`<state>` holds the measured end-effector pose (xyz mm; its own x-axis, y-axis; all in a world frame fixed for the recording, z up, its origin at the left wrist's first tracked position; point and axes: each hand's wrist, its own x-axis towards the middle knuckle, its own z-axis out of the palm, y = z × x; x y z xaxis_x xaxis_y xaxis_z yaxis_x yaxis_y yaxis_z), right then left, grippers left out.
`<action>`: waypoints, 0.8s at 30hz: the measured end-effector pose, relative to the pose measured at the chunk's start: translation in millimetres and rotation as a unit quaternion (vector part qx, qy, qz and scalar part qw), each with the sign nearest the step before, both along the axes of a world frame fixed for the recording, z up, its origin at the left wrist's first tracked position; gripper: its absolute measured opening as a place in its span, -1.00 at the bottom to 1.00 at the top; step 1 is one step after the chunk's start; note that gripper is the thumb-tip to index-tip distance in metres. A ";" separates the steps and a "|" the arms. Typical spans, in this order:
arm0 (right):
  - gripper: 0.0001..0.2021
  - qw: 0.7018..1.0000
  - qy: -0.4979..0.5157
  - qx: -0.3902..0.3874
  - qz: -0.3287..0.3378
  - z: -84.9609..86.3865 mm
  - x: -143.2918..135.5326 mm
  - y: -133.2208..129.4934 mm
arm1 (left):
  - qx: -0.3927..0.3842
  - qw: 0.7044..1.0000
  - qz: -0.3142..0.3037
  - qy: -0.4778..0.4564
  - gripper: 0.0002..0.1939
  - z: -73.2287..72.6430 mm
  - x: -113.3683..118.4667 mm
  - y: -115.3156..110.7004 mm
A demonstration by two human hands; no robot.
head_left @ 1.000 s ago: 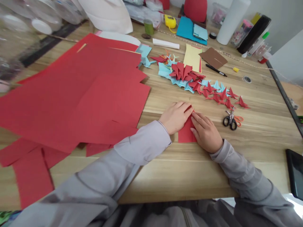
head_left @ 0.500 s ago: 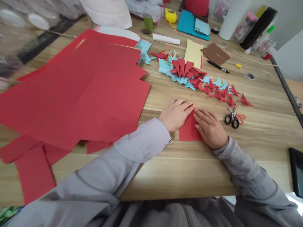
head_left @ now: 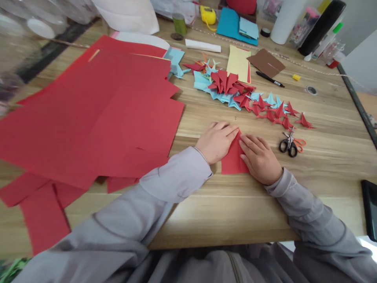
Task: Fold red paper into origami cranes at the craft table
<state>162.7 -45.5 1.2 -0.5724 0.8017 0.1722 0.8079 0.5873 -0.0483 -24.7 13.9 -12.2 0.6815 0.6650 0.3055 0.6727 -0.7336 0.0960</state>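
A small piece of red paper [head_left: 235,160], its top folded to a point, lies flat on the wooden table in front of me. My left hand [head_left: 217,140] rests on its left side, fingers stretched out and fingertips at the peak. Across the right side lies my right hand [head_left: 260,158], flat and open, with its fingers near the middle crease. The palms hide the paper's outer parts. Beyond my hands runs a cluster of red folded paper cranes [head_left: 279,111] and light blue folded paper cranes [head_left: 271,98].
Large red paper sheets [head_left: 132,118] cover the left of the table. Scissors [head_left: 290,144] with black handles lie right of my hands, over orange ones. Farther back are a black pen [head_left: 270,79], brown paper [head_left: 267,63], yellow paper [head_left: 237,65] and a yellow tape measure [head_left: 207,15].
The view has shifted slightly. More of the folded paper's peak shows between my hands, whose fingertips are a little farther apart. Both still lie on the red paper.
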 end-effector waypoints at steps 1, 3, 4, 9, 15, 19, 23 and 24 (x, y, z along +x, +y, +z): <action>-0.59 1.000 0.001 0.000 -0.001 0.0 -0.2 -0.1 | -0.001 1.000 0.002 0.003 -0.60 0.0 0.1 0.1; -0.59 1.000 0.003 -0.002 -0.003 0.0 -0.7 -0.4 | 0.002 1.000 0.009 0.004 -0.61 -0.1 0.6 0.1; -0.59 1.000 0.004 -0.003 -0.005 0.1 -0.9 -0.6 | 0.004 1.000 0.013 0.003 -0.61 -0.1 0.8 0.0; -0.58 1.000 0.003 -0.009 -0.008 0.6 -1.4 -1.3 | 0.016 1.000 0.026 -0.001 -0.61 -0.6 1.1 -0.6; -0.59 1.000 0.007 -0.010 -0.011 0.4 -1.8 -1.4 | -0.008 1.000 0.006 -0.007 -0.60 -0.8 0.2 -0.6; -0.59 1.000 0.007 -0.010 -0.013 1.2 -2.2 -1.5 | -0.029 1.000 0.004 -0.009 -0.59 -1.8 -0.3 0.4; -0.58 1.000 0.010 -0.014 -0.017 1.3 -2.8 -1.7 | -0.033 0.999 0.003 -0.008 -0.58 -2.0 -1.0 0.5; -0.58 1.000 0.013 -0.017 -0.018 1.1 -2.9 -1.7 | -0.034 0.999 0.004 -0.007 -0.58 -1.7 -1.1 0.4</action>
